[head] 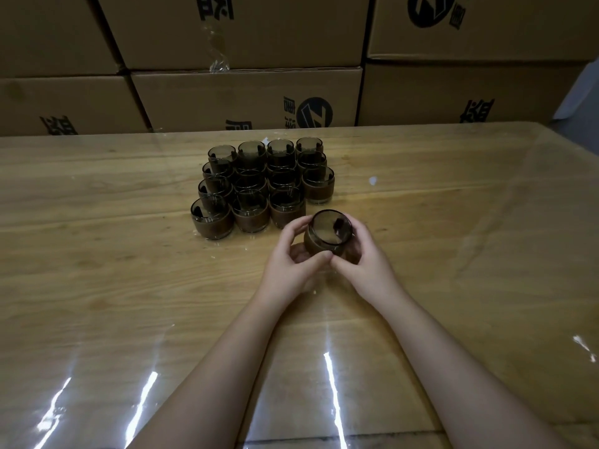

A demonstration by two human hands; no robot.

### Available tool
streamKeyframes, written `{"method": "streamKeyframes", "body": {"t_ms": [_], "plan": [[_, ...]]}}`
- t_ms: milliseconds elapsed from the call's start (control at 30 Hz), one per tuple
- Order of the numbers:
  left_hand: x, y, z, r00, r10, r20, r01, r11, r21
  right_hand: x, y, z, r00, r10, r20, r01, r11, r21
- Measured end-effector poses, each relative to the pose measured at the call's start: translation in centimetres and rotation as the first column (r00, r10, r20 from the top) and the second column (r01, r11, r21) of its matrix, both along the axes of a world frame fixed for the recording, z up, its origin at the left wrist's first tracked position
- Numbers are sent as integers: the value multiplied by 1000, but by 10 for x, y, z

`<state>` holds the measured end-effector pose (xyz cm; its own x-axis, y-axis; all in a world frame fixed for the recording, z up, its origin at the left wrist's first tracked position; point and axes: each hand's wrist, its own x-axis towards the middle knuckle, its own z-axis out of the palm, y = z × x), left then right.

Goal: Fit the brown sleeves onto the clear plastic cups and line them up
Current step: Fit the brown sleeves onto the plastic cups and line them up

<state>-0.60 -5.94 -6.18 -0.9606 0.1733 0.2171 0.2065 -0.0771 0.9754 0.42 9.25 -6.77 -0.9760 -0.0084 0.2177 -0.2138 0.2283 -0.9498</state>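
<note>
Both of my hands hold one smoky clear cup (329, 230) with a brown sleeve around its lower body, just above the table. My left hand (293, 254) wraps its left side and my right hand (363, 254) its right side, thumbs meeting at the front. The cup tilts slightly toward me, mouth up. Behind it to the left stand several sleeved cups (262, 186) packed in rows; the nearest one (287, 209) is a short gap from the held cup. The right-hand column ends at a cup (318, 184), leaving a space in front of it.
The wooden table (97, 254) is covered by a glossy clear sheet with glare streaks near me. Stacked cardboard boxes (246, 98) form a wall along the table's far edge.
</note>
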Motion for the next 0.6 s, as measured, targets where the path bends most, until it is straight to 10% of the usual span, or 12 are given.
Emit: {"method": "streamKeyframes", "body": {"t_ms": [400, 600], "plan": [[9, 8, 0, 994, -82, -68, 33, 846, -532, -42, 2, -2, 953, -242, 184, 296, 873, -387], [13, 10, -4, 938, -239, -252, -39, 649, -760, -73, -7, -3, 938, -309, 156, 324, 943, -74]]}}
